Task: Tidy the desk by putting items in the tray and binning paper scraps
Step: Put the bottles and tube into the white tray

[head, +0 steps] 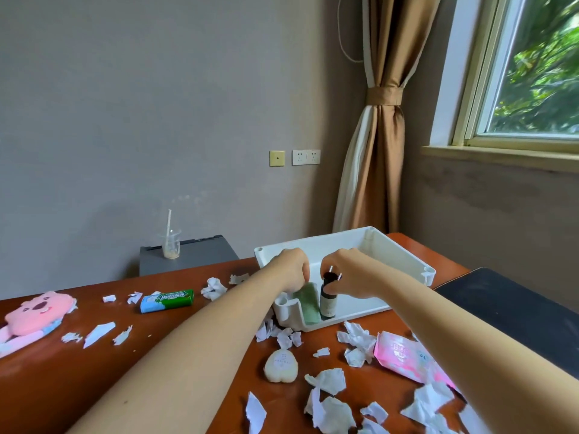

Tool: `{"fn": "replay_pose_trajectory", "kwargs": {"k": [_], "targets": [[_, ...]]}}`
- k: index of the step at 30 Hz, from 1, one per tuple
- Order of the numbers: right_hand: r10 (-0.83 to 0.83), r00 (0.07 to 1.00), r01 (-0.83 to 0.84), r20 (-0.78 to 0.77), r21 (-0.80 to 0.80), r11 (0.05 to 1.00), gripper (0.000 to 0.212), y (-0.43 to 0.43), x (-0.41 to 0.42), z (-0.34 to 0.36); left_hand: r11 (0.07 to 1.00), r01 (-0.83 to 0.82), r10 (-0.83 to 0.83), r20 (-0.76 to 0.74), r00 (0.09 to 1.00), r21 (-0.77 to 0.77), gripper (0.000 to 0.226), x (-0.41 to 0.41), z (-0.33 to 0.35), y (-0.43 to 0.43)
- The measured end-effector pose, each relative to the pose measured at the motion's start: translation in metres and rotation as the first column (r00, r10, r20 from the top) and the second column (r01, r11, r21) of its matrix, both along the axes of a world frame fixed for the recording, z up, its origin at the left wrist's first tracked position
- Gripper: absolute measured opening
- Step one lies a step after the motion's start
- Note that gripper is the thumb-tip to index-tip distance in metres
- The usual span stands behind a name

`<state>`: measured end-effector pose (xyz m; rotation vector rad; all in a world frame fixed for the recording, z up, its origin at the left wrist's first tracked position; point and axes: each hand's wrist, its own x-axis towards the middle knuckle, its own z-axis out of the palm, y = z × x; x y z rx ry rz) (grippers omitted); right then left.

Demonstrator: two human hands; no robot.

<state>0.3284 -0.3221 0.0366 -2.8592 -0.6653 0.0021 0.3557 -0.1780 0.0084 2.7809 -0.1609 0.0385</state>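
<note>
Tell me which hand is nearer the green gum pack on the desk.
Left. The left hand, in the tray holding a pale green item, lies right of the gum pack; the right hand grips the bottle farther right.

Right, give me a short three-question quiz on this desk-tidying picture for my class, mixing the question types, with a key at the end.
1. True or false: the dark bottle pinched by the right hand stands upright inside the white tray.
2. Which hand grips the green pouch? A) the left hand B) the right hand C) neither
3. Fill in with "inside" or "outside": the green gum pack lies ___ the white tray.

Key: 1 true; 2 A; 3 outside.
</note>
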Motion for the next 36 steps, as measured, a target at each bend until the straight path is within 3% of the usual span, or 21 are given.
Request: {"fn": "replay_pose_trajectory", "kwargs": {"k": [9, 15, 21, 31, 36], "targets": [[-0.002, 0.999, 0.002, -0.036, -0.005, 1.000, 0.033, 0.004, -0.004, 0.003, 0.982, 0.017, 0.000, -0.092, 0.996, 0.188, 0.022, -0.006, 0.004, -0.002], [-0.009, 1.000, 0.009, -0.003, 0.059, 0.998, 0.033, -0.002, -0.029, 0.031, 0.988, 0.084, -0.077, -0.053, 0.996, 0.129, 0.030, -0.039, 0.033, 0.003], [-0.002, 1.000, 0.001, 0.027, 0.034, 0.999, 0.031, -0.002, -0.075, 0.050, 0.993, 0.120, -0.120, 0.014, 0.993, 0.021, 0.024, -0.100, 0.066, 0.004], [0.022, 0.997, -0.036, -0.076, -0.192, 0.981, 0.036, 0.003, -0.175, 0.030, 0.980, 0.185, -0.182, -0.044, 0.982, 0.078, 0.027, -0.224, 0.074, 0.004], [-0.024, 0.994, -0.004, -0.111, -0.243, 0.970, 0.036, 0.001, -0.206, 0.011, 0.972, 0.186, -0.159, -0.183, 0.970, 0.141, 0.039, -0.266, 0.058, 0.010]]}}
